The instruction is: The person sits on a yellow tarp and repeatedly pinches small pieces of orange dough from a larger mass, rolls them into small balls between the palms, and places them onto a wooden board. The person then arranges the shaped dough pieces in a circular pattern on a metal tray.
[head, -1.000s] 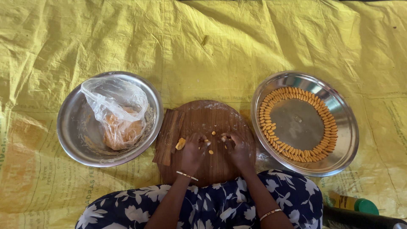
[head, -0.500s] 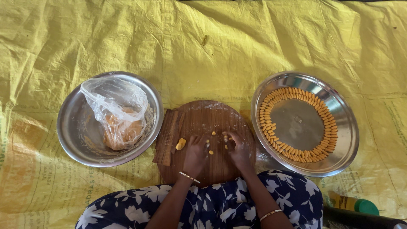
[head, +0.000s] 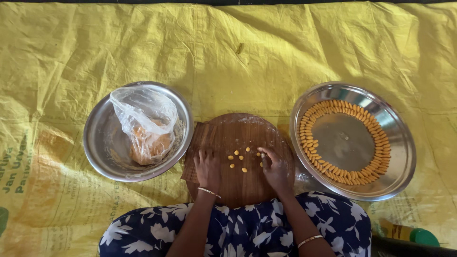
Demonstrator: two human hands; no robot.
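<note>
Right hand curled over the right part of a round wooden board, fingertips pinched on a small yellow dough piece at the edge of the cluster; grip closed on that piece, too small to tell which way it points. Left hand flat on the board's left part, fingers spread and pointing away from the body, grip open and holding nothing. Between the two hands, a loose scatter of small yellow dough pieces on the board, roundish pellets with no clear long axis, apart from one another, nearer the right hand than the left.

Beside the board on the right, just touching its edge, a round steel plate carrying longer orange-yellow pieces laid side by side in a ring, each with its long axis pointing toward the plate's centre. On the left, another steel plate, its rim close to the board, holding a crumpled clear plastic bag with an orange lump of dough inside. Underneath everything, a wrinkled yellow sheet spread on the floor. At the bottom, a dark blue dress with white flowers, bangles on both wrists, and at far lower right a bottle with a green cap lying on its side. Nothing between hands and pieces.
</note>
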